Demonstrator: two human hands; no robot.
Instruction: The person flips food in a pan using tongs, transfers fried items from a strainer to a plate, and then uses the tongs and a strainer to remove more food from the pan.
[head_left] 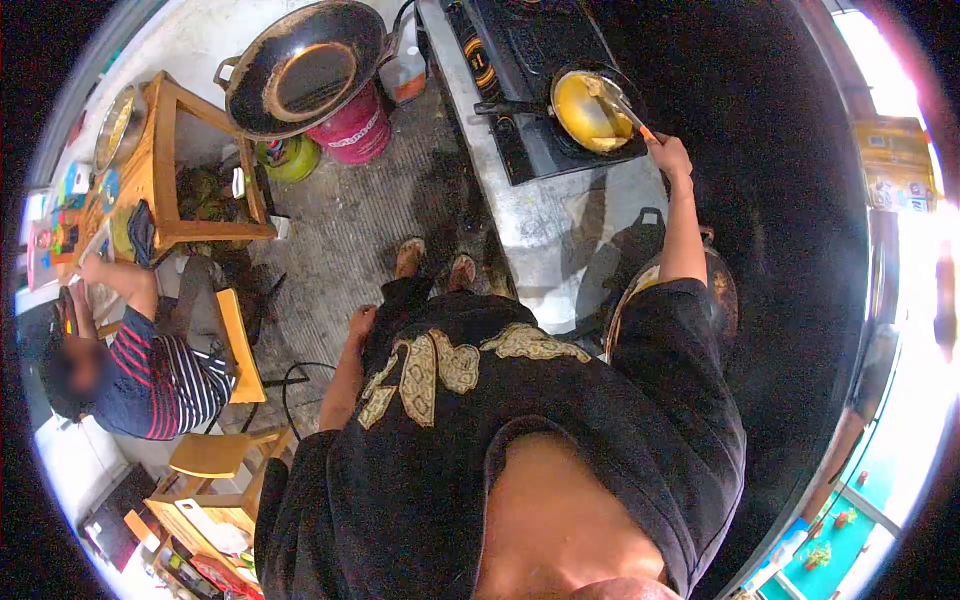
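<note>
Head camera: a pale tabletop (555,235) runs beneath a black two-tone stove (535,50), while a co-worker (165,370) in a striped shirt sits at a wooden table (160,150) to the left. Between them, a large blackened wok (310,75) stands out above a pink cylinder (352,130), beside a green cylinder (290,158). White lettering marks the pink cylinder (part of it hidden by the wok, and too small to read surely); orange rings and small print on the stove's front strip are likewise illegible.

On the stove's near burner sits a smaller black-handled pan (590,112), glossy yellow inside, with paler yellow pieces near its edges. The right hand (670,157) has its grip closed around the orange handle of a metal-shafted utensil (624,109), whose far end is in the pan. The left hand (362,322) hangs beside the wearer's hip, well apart from the stove; how far its grip is open cannot be told.
</note>
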